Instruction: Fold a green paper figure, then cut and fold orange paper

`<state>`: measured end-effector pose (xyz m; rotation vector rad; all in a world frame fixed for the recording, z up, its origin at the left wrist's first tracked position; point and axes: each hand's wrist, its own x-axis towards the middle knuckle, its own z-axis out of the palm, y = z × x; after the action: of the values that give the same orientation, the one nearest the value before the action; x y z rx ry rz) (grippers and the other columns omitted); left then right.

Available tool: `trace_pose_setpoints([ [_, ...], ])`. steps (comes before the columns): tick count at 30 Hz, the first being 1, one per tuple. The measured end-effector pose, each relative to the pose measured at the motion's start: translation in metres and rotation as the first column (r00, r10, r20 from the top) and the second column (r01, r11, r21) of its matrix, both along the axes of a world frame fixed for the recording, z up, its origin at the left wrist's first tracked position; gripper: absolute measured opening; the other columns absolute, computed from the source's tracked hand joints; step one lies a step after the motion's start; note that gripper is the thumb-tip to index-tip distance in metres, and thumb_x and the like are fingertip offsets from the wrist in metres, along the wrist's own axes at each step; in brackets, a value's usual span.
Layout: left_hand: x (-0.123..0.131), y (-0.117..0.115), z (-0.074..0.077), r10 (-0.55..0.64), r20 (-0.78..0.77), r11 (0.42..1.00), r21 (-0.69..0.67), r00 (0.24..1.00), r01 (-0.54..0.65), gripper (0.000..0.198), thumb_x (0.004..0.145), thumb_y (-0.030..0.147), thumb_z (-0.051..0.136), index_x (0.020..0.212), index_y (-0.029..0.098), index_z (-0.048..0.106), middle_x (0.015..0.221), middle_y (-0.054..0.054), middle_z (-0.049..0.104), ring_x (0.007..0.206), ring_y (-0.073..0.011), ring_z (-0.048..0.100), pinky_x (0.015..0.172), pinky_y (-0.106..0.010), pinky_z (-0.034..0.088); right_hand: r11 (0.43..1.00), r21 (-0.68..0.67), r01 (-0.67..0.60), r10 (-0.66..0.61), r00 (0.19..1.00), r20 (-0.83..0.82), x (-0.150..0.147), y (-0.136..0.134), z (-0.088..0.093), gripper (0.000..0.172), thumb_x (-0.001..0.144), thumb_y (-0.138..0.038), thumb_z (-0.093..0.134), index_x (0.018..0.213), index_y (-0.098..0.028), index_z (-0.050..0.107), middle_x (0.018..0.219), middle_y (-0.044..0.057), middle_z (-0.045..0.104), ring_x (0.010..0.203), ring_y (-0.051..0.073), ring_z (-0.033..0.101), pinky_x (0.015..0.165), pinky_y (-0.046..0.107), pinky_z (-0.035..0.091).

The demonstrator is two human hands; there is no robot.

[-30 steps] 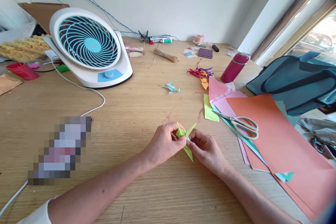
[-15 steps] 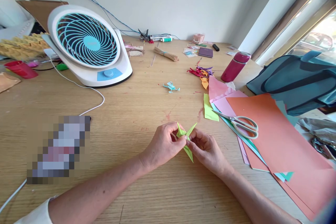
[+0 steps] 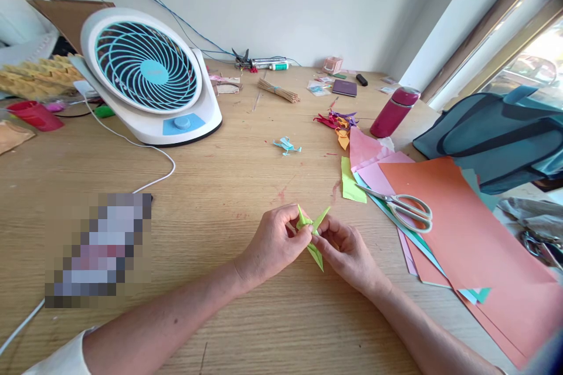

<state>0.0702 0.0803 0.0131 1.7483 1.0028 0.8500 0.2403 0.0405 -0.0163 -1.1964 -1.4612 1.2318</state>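
Between my two hands is a lime-green folded paper figure (image 3: 315, 256) with two thin points sticking up and one pointing down toward me. My left hand (image 3: 278, 240) is closed, its thumb and fingers pinching the paper from the left. From the other side my right hand (image 3: 350, 251) pinches it too, thumb below and curled fingers behind. The fingers cover the middle of the figure. Farther back on the wooden table (image 3: 229, 187) lies a small light-blue folded paper figure (image 3: 287, 146), touched by neither hand.
Scissors (image 3: 411, 212) rest on stacked coloured paper sheets (image 3: 466, 228) at right, beside a lime-green paper piece (image 3: 352, 180). Behind are colourful folded papers (image 3: 342, 123), a magenta bottle (image 3: 394, 111) and a blue-grey bag (image 3: 488, 135). A white fan (image 3: 153, 73) and a blurred-out object (image 3: 103, 249) occupy the left.
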Motion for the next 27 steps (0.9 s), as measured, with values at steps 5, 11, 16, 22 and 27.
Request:
trace_pose_setpoints([
  [5,0.0,0.0,0.0,-0.003,-0.022,1.0,0.023,1.0,0.003,0.014,0.081,0.015,0.054,0.067,0.017,0.051,0.063,0.004,0.051,0.056,-0.0077,0.048,0.051,-0.019,0.038,1.0,0.001,-0.012,0.012,1.0,-0.006,-0.002,0.0,0.001,0.024,0.088,-0.034,0.066,0.076,-0.019,0.052,0.069,-0.003,0.048,0.064,0.012,0.042,0.058,0.024,0.034],
  [11,0.001,0.003,0.003,-0.045,0.107,0.999,-0.016,0.993,0.047,0.004,0.088,0.02,0.057,0.089,0.018,0.059,0.078,0.002,0.059,0.065,-0.0085,0.055,0.057,-0.018,0.047,0.999,-0.031,0.027,-0.029,0.996,-0.08,-0.002,0.002,0.006,0.026,0.085,-0.035,0.07,0.074,-0.018,0.053,0.067,-0.004,0.047,0.062,0.011,0.04,0.056,0.024,0.033],
  [16,-0.003,0.009,0.007,-0.021,0.126,0.992,0.126,0.992,0.005,0.015,0.087,0.016,0.059,0.102,0.019,0.063,0.096,-0.001,0.06,0.079,-0.0099,0.058,0.071,-0.021,0.051,0.999,-0.049,0.025,-0.031,0.992,-0.124,-0.002,0.003,0.007,0.029,0.084,-0.039,0.07,0.076,-0.018,0.053,0.068,-0.003,0.048,0.061,0.01,0.041,0.056,0.023,0.033],
  [22,-0.008,0.016,0.007,-0.105,0.124,0.984,0.159,0.987,0.085,0.004,0.087,0.017,0.062,0.089,0.018,0.064,0.092,-0.002,0.063,0.084,-0.0136,0.059,0.078,-0.027,0.05,0.995,-0.1,0.008,-0.024,0.987,-0.161,0.0,0.003,0.011,0.032,0.089,-0.047,0.063,0.078,-0.019,0.052,0.067,-0.003,0.049,0.06,0.01,0.04,0.054,0.024,0.032],
  [27,-0.008,0.018,0.002,-0.157,0.09,0.976,0.165,0.984,0.14,0.004,0.086,0.015,0.065,0.089,0.018,0.065,0.093,-0.002,0.067,0.086,-0.0142,0.061,0.079,-0.027,0.049,0.99,-0.135,0.037,-0.061,0.983,-0.175,0.002,0.004,0.011,0.033,0.087,-0.047,0.066,0.078,-0.018,0.053,0.067,-0.002,0.055,0.059,0.01,0.044,0.054,0.023,0.033],
])
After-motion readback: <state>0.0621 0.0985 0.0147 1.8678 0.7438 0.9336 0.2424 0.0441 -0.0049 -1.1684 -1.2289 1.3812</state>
